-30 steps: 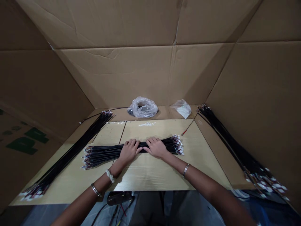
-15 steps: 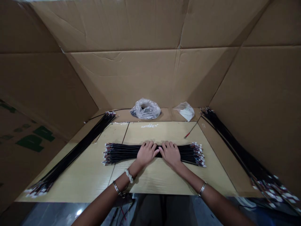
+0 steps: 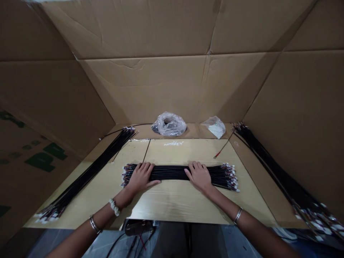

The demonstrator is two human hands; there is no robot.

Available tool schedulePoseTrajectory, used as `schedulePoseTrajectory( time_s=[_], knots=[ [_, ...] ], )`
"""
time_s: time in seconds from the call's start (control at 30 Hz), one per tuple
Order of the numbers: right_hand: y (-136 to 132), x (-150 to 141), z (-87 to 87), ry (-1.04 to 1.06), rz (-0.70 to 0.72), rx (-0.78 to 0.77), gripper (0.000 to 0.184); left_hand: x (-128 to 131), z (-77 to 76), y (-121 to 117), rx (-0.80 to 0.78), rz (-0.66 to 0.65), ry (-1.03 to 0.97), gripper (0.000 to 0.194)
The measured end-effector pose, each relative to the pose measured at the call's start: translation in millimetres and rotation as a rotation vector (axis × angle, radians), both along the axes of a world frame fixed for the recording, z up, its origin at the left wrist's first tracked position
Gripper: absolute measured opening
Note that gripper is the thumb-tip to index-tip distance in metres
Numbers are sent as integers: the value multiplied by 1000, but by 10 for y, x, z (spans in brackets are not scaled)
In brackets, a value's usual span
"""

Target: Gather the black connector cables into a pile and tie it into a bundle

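Observation:
A thick bundle of black cables (image 3: 169,172) lies crosswise on the table in front of me, with white connectors and coloured wire ends at both sides. My left hand (image 3: 140,177) is over its left part, near the connectors. Its fingers bend over the far edge, and the thumb points right along the near edge. My right hand (image 3: 199,175) grips the bundle right of its middle, fingers curled over the far side and thumb on top. The undersides of both hands are hidden.
A second cable bundle (image 3: 94,168) lies slanted at the left, a third (image 3: 268,168) at the right. By the back wall are a plastic-wrapped coil (image 3: 171,124) and a clear bag (image 3: 216,128). A red-tipped lead (image 3: 219,153) lies behind the right hand. Cardboard walls (image 3: 150,89) enclose three sides.
My left hand has slid left along the bundle, from beside the right hand to near the left connectors. The right hand stays at about the same place. The view has shifted slightly.

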State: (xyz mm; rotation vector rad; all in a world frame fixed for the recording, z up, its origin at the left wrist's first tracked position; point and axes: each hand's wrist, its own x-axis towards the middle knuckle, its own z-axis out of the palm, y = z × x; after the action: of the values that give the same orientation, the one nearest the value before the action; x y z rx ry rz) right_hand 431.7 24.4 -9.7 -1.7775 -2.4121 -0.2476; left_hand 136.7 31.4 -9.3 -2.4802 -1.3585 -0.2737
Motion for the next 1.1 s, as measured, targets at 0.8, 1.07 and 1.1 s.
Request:
schedulePoseTrajectory(
  time_s=[0.8,1.07,1.1],
  knots=[
    [177,137,27,-94,257,-89,70,-83,-71,238,47,-118,5,60],
    [174,146,-23,-45,251,-38,64,-93,-81,235,38,-105,-8,59],
    [170,144,-16,-45,250,-43,63,-90,-74,234,31,-105,-8,59]
  ],
)
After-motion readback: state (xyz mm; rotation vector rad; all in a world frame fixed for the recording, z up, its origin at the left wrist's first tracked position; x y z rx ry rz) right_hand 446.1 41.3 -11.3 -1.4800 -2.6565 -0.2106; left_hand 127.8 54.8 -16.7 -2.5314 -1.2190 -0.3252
